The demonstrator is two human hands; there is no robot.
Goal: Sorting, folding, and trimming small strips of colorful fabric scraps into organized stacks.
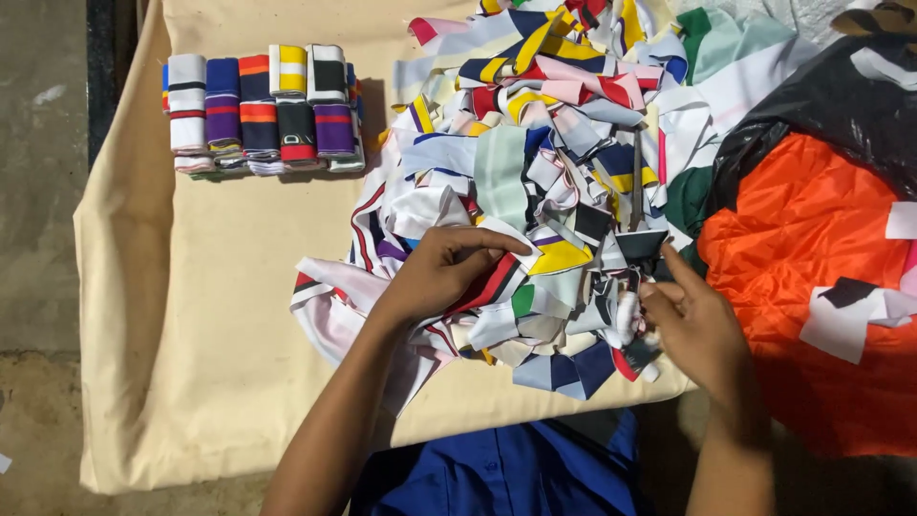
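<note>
Blue clothing (497, 473) fills the bottom centre. Above it, the left hand (441, 272) pinches a red-striped strip (487, 284) at the scrap pile (554, 162)'s lower edge, its length slanting toward the upper right. Just right, the right hand (693, 320) curls loosely, forefinger out, gripping nothing.

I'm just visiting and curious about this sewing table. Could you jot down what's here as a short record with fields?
Surface: table covered with a beige cloth
Left hand: gripping a red, white and black striped fabric strip at the edge of the pile
Right hand: fingers on small scraps beside scissors that lie in the pile
Centre: big loose pile of multicoloured fabric scraps
Top left: neat stack of folded striped bands
Right: orange fabric, black plastic bag
</note>
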